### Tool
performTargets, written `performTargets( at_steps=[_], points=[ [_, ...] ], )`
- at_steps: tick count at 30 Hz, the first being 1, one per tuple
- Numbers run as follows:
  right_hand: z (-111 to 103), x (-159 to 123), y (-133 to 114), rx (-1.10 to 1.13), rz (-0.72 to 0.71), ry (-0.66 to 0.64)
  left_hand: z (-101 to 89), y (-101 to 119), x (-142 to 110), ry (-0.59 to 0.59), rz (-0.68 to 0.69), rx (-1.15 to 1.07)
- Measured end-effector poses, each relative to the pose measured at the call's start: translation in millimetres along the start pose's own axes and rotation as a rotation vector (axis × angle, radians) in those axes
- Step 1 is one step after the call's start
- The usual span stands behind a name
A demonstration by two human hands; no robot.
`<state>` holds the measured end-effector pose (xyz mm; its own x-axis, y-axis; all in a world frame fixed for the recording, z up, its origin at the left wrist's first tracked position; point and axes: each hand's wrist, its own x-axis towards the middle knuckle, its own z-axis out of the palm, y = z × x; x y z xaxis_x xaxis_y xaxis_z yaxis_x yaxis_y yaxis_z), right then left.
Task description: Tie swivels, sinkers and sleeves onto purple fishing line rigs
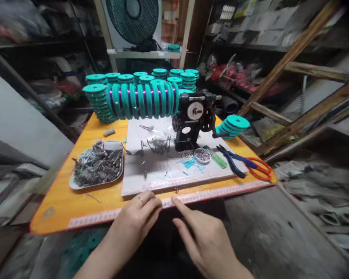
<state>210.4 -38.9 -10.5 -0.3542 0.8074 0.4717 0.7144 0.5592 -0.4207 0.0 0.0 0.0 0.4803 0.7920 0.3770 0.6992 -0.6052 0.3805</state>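
Note printed strip [197, 197] along front edge of table, lower centre of the frame: narrow, flat, whitish with repeated pinkish-red marks, partly covered by left hand [133, 219]. See left fingers bent and pressed together over the strip, thumb hidden; cannot tell of anything pinched beneath. See right hand [208, 228] with index extended to the strip, thumb spread away, other fingers curled. Note small dark component [176, 189] just beyond right index tip. Find yellow-orange, wood-grained tabletop [56, 201] under smooth white board [154, 184]; on the board, thin grey leads, blue snippets [193, 166] and round dish [203, 155] of shiny metallic bits. At left, shallow pale tray [75, 185] heaped with tangled wiry parts. At centre, black winding machine [189, 128] with pale dial, beside horizontal row of teal spools [142, 101] banded in glossy purple; partly blocks view of teal stacks [94, 91] behind. At right, blue-handled pliers [234, 164] near orange-red loops [261, 170]. At top, dark fan [133, 19] with mesh grille.
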Motion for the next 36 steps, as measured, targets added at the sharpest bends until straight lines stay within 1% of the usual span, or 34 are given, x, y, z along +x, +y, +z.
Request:
performTargets(
  at_steps=[4,7,10,14,18,21,25,27,29,33,36],
  points=[
    [5.0,-3.9,10.6,-0.034,-0.007,-0.053,2.3,0.1,3.2,-0.004,-0.016,-0.055],
    [-3.2,-12.4,23.5,-0.075,0.008,-0.054,1.8,0.0,5.4,-0.009,-0.001,-0.099],
    [-13.7,-21.9,35.2,-0.121,0.017,-0.05,0.8,2.1,9.5,0.0,0.059,-0.092],
    [-19.8,-29.0,43.4,-0.148,0.034,-0.03,2.7,5.1,13.2,0.028,0.107,-0.063],
    [-19.9,-30.2,44.9,-0.09,0.08,-0.004,7.0,-1.2,7.3,-0.049,0.107,-0.058],
    [-19.9,-30.4,43.2,0.005,0.125,0.015,9.9,-8.7,0.2,-0.106,0.123,-0.024],
    [-23.0,-28.9,39.7,0.132,0.252,0.015,12.9,-12.1,-3.6,-0.117,0.103,0.002],
    [-25.4,-27.2,38.9,0.136,0.297,-0.004,13.2,-10.0,-1.8,-0.108,0.098,-0.011],
    [-27.3,-26.0,38.9,0.139,0.319,-0.016,11.6,-5.9,1.6,-0.075,0.108,-0.018],
    [-27.5,-27.6,40.4,0.175,0.323,-0.031,4.5,3.5,8.3,0.029,0.075,-0.02],
    [-25.6,-30.3,42.0,0.172,0.297,-0.025,0.0,6.7,8.4,0.028,0.056,-0.033]
  ],
)
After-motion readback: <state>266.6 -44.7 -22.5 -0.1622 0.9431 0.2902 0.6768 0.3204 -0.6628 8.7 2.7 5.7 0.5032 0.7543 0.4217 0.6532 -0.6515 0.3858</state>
